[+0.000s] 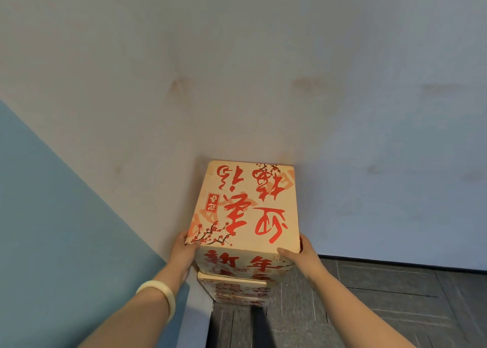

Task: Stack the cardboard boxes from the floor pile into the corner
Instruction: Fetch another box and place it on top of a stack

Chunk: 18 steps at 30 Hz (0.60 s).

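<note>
Clasping top box (245, 208) between left grip (184, 251) and right grip (299, 255) (thumb on front), atop lower box (237, 292)

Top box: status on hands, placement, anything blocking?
Left hand and right hand grip the top box by its near sides. It rests on the lower box, tucked against the wall. Nothing seen in the way.

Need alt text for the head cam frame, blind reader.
The left hand and right hand hold a red-printed cardboard box by its sides atop a second box in the wall corner. A pale bangle circles the left wrist; grey carpet tiles cover the floor.
</note>
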Each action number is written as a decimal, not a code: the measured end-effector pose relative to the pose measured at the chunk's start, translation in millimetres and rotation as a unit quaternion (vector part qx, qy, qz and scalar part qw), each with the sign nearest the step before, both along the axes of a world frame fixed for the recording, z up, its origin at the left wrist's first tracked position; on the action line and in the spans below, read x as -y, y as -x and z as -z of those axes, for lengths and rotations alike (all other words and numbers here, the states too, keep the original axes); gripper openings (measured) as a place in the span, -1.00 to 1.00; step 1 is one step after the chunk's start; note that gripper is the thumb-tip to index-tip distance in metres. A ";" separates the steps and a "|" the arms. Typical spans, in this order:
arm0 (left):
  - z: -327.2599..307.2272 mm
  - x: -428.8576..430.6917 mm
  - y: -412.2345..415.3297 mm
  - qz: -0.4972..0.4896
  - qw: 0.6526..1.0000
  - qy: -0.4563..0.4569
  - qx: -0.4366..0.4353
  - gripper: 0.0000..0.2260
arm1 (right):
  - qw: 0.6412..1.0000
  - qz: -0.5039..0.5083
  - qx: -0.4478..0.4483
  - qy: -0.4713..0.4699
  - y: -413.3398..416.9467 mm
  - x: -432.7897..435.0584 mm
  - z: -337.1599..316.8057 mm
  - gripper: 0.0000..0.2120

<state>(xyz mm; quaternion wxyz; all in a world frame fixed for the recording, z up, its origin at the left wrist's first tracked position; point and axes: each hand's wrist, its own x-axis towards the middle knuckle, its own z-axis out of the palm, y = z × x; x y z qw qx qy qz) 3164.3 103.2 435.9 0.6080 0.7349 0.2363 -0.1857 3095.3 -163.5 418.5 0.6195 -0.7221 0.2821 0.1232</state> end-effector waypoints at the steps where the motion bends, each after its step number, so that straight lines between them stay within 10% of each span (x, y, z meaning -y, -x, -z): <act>1: 0.5 -1.0 -0.4 0.000 1.000 0.002 0.004 -0.82 | 1.000 0.003 0.001 -0.004 -0.5 -0.3 1.2 -0.36; 18: 36.4 -10.6 47.5 -0.057 0.998 0.007 -0.009 -0.62 | 0.999 -0.043 -0.034 -0.004 60.3 12.9 46.0 0.04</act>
